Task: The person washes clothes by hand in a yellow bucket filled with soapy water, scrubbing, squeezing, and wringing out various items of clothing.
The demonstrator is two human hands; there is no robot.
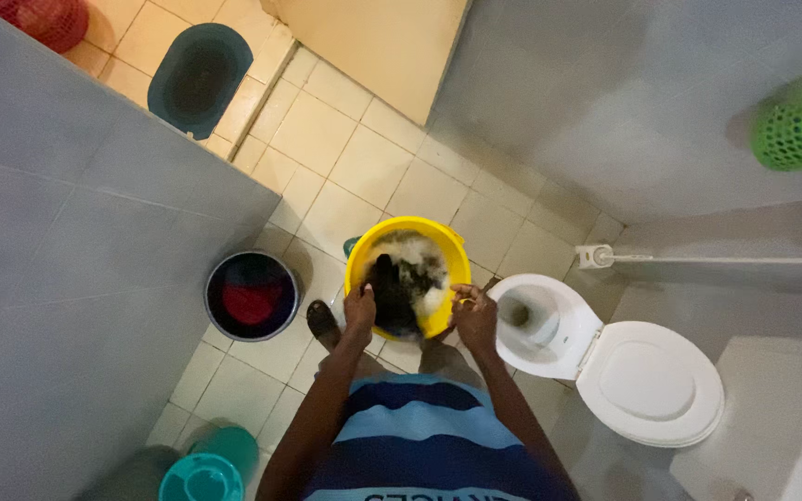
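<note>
Hands: left hand (359, 306) and right hand (475, 311) are gripping dark cloth (392, 292) over the bucket (447, 250) rim.
Room: toilet (549, 348) is crowding the right; open tiles ahead.

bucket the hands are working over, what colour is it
Yellow. The bucket shows best in the head view, its only view, with foamy water and a dark cloth inside.

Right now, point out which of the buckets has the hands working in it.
The yellow bucket by the toilet, full of suds and dark cloth. Left hand and right hand grip it; the dark bucket sits untouched.
</note>
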